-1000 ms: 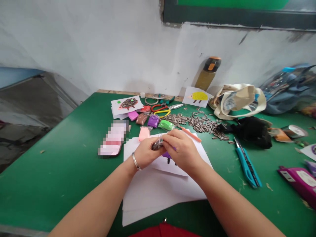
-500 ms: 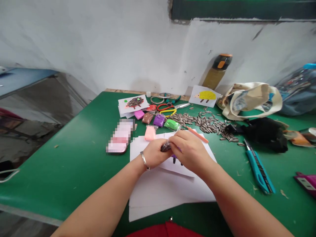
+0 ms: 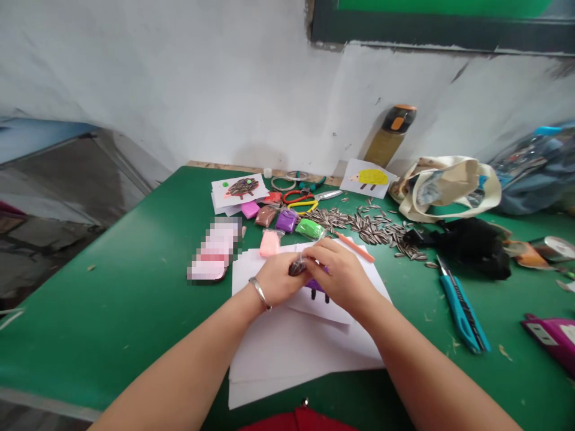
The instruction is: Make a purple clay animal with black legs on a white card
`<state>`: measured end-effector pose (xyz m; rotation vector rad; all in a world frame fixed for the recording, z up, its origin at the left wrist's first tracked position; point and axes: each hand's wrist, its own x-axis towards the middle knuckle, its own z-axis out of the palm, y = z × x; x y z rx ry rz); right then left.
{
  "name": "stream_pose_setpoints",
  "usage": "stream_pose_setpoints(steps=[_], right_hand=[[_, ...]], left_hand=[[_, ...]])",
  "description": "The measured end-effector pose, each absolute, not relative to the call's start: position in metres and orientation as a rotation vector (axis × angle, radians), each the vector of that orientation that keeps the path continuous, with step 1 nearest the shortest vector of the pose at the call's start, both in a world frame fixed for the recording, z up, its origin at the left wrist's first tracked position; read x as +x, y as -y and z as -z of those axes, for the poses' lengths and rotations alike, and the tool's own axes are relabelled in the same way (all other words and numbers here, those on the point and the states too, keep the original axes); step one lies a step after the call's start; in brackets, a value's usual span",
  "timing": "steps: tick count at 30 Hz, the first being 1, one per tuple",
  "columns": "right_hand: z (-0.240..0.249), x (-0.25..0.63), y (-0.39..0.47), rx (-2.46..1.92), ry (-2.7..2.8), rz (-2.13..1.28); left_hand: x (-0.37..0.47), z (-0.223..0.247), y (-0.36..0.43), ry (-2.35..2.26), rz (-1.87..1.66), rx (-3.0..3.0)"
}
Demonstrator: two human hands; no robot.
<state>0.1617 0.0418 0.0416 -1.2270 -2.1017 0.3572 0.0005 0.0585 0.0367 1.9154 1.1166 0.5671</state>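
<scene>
Both my hands meet over a stack of white paper. My left hand, with a silver bangle at the wrist, is closed round a small packet of dark clay in clear plastic. The fingers of my right hand pinch the plastic at the packet's near side. Partly hidden under the hands, a purple clay shape with two black legs lies on the top sheet. An orange stick-like tool rests beyond my right hand, beside several wrapped clay packs, among them a green one and a purple one.
Sunflower seeds lie scattered behind the paper, near scissors. On the right are a blue utility knife, a black bundle and a cloth bag. A blurred phone lies left; a bottle leans against the wall.
The view has shifted slightly, so the table things appear a little further left. Both hands stay at the dark packet, and more of the purple shape shows beneath them.
</scene>
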Motion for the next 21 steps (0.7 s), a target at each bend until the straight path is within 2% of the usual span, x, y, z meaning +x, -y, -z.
stream_pose_setpoints(steps=[10, 14, 17, 21], right_hand=[[-0.048, 0.161, -0.04, -1.304, 1.909, -0.578], [-0.049, 0.162, -0.041, -1.344, 1.59, -0.988], [-0.048, 0.165, -0.044, -1.205, 1.245, -1.338], [-0.047, 0.171, -0.049, -1.025, 0.926, -1.578]], left_hand=[[0.001, -0.042, -0.057, -1.059, -0.623, 1.927], [-0.001, -0.044, -0.059, -1.143, -0.628, 2.001], [-0.008, -0.041, -0.064, -1.266, -0.659, 2.08], [-0.021, -0.032, -0.075, -1.484, -0.756, 2.243]])
